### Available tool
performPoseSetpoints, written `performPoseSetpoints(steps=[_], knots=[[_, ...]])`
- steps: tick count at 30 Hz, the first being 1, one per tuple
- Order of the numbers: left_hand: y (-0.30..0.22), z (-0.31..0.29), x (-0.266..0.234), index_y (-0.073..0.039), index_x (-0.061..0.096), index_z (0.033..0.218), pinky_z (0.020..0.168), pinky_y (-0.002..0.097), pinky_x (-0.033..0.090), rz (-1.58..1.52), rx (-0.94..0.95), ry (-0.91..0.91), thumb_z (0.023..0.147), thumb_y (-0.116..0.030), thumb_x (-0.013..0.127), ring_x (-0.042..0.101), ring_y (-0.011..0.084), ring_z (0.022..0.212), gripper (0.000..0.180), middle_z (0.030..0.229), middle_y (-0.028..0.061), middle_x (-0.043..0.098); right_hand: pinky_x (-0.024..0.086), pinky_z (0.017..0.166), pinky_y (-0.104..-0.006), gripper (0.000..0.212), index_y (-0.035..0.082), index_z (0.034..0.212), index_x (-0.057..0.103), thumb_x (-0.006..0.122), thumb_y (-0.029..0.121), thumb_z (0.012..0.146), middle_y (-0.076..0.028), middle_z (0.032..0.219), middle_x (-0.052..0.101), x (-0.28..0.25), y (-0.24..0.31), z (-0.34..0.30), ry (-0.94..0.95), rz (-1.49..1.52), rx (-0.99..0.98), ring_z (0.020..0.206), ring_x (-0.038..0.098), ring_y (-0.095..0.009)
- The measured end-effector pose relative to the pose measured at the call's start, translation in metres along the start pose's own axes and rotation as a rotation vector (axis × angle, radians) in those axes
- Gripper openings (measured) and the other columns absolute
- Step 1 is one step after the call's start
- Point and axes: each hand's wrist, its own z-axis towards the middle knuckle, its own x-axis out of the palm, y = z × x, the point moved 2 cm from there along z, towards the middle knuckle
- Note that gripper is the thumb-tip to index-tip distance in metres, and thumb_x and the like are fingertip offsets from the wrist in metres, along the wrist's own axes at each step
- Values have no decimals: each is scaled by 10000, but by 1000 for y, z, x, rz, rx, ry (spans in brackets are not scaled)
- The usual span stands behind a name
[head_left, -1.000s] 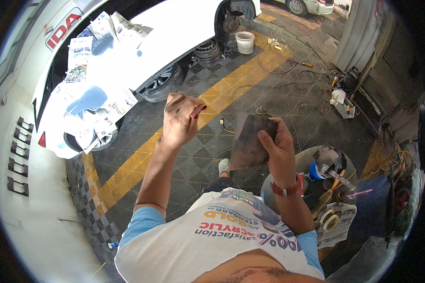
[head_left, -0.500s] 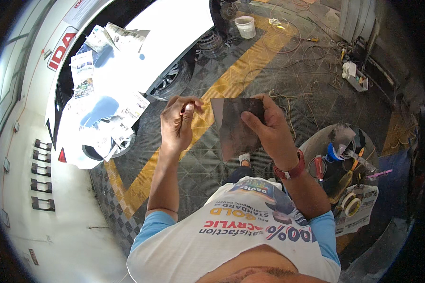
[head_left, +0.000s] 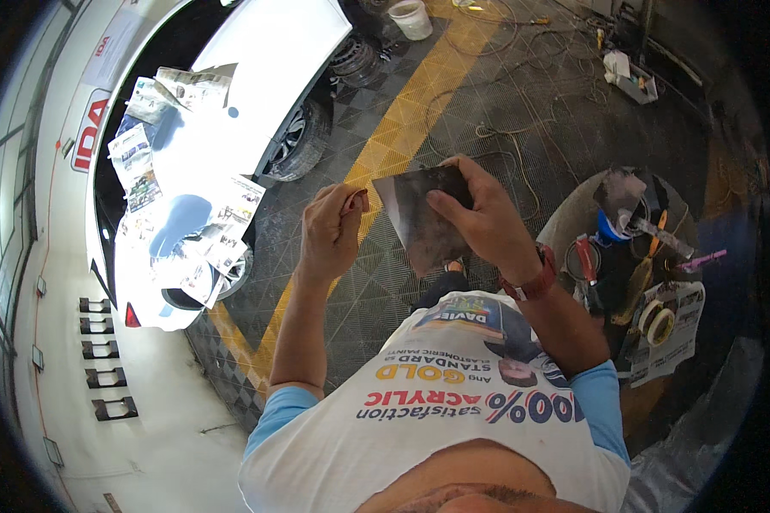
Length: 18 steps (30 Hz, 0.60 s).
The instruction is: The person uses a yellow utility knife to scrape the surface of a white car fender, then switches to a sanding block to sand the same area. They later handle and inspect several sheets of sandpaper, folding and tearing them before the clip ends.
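Note:
A dark, flat sheet that looks like sandpaper (head_left: 411,218) is pinched at its upper right by my right hand (head_left: 488,218), thumb across its front face. The sheet tilts, its lower corner hanging over the floor. Just left of its upper left corner, my left hand (head_left: 329,231) is raised with the fingers curled together. A small brownish edge shows at those fingertips, too small to name. A narrow gap seems to separate the left fingers from the sheet.
To the left stands a white car (head_left: 257,94) with newspaper sheets (head_left: 133,162) on it. At right, a round surface (head_left: 565,209) carries a blue-rimmed container (head_left: 609,227), a red-handled tool (head_left: 586,259) and tape rolls (head_left: 659,327). A white bucket (head_left: 411,19) and cords (head_left: 509,132) are farther off.
My left fingers have curled in more tightly and come nearer the sheet's left corner. The sheet has tilted slightly in my right hand. The whole view has shifted a little.

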Motion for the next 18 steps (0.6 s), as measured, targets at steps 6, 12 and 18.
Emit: performPoseSetpoints(steps=[6, 12, 18], knots=[[-11, 6, 15, -4, 683, 959, 783, 419, 525, 64, 76, 96, 1040, -96, 626, 667, 277, 714, 135, 767, 110, 671, 548, 782, -267, 248, 8, 1211, 618, 732, 131, 1029, -39, 996, 724, -5, -14, -8, 21, 105, 48, 874, 661, -83], [-7, 10, 23, -54, 655, 897, 769, 432, 512, 212, 152, 162, 1056, -194, 646, 628, 280, 686, 212, 720, 85, 639, 560, 745, -244, 282, 5, 1238, 600, 740, 152, 1042, -34, 975, 733, -13, -25, -16, -8, 92, 152, 848, 666, -61], [-4, 12, 28, -88, 650, 943, 745, 428, 504, 343, 324, 209, 1003, -111, 693, 659, 266, 721, 77, 784, 69, 683, 561, 732, -235, 303, -2, 1250, 597, 746, 156, 1039, -32, 970, 731, -18, -36, -20, -6, 118, 144, 836, 669, -56]])
